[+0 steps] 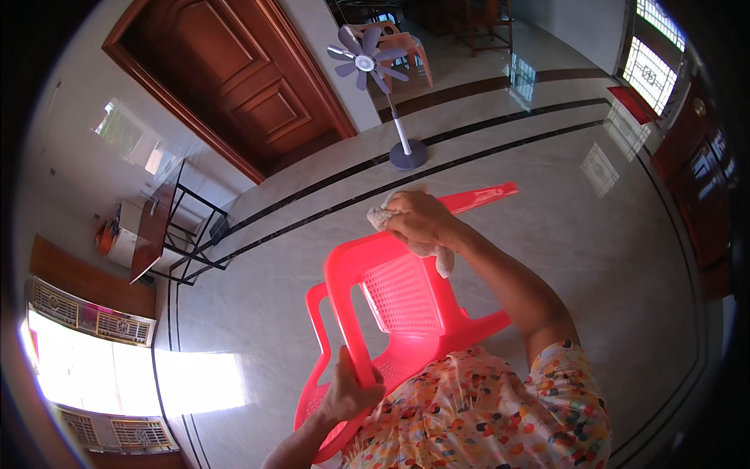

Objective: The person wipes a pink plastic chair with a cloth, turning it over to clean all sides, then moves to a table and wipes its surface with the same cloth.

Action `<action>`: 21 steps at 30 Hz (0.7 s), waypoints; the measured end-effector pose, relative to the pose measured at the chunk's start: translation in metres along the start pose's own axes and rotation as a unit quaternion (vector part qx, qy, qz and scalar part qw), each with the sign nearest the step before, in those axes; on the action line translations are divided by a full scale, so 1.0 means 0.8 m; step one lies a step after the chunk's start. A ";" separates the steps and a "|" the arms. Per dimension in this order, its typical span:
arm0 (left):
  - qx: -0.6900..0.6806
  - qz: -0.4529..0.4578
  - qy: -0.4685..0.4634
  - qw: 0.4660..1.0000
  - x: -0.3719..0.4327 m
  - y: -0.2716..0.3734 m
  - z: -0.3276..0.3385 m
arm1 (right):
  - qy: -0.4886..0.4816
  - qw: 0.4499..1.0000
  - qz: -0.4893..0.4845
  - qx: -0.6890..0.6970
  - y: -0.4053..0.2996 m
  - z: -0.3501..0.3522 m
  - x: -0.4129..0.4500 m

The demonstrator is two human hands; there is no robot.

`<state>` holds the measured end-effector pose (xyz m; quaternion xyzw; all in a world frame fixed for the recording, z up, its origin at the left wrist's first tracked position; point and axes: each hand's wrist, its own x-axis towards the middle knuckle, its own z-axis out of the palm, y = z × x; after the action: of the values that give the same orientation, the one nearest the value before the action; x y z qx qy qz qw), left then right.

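A pink plastic armchair (404, 296) is tilted in front of my body, one leg pointing away to the upper right. My left hand (353, 388) grips its near armrest. At the upper part of the chair, my right hand (423, 218) holds a pale cloth (436, 252) against the plastic, with part of the cloth bunched beyond the fingers and part hanging below the palm. The chair's lower edge lies close to my patterned shirt.
A standing fan (408, 153) is on the tiled floor ahead. Behind it stands another plastic chair (404, 44). A dark-topped table (157, 234) with a black metal frame is at the left, near a wooden door (258, 76).
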<state>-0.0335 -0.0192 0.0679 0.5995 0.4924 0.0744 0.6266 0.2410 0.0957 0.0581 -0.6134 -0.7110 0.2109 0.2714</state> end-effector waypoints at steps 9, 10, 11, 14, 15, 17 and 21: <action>0.056 0.059 0.015 0.997 -0.002 -0.007 0.005 | 0.007 0.948 0.318 -0.006 0.156 -0.025 -0.021; 0.051 0.057 0.022 0.997 -0.004 -0.008 0.005 | 0.018 0.934 0.356 -0.026 0.154 -0.032 -0.021; 0.053 0.069 0.027 0.996 -0.005 -0.009 0.005 | 0.046 0.899 0.435 0.012 0.150 -0.041 -0.030; 0.080 0.104 0.029 0.991 -0.003 -0.010 0.006 | 0.151 0.899 0.408 -0.052 0.173 -0.026 -0.042; 0.104 0.124 0.032 0.986 -0.002 -0.010 0.005 | 0.151 0.899 0.407 -0.052 0.172 -0.021 -0.039; 0.097 0.115 0.026 0.988 0.003 -0.007 0.006 | 0.048 0.956 0.177 -0.228 0.154 -0.010 -0.030; 0.073 0.070 0.021 0.995 0.005 -0.009 -0.001 | 0.053 0.978 0.191 -0.068 0.029 0.004 0.001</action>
<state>-0.0360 -0.0179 0.0600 0.6747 0.4663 0.0942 0.5643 0.2566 0.1004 0.0411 -0.7652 -0.5782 0.1769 0.2212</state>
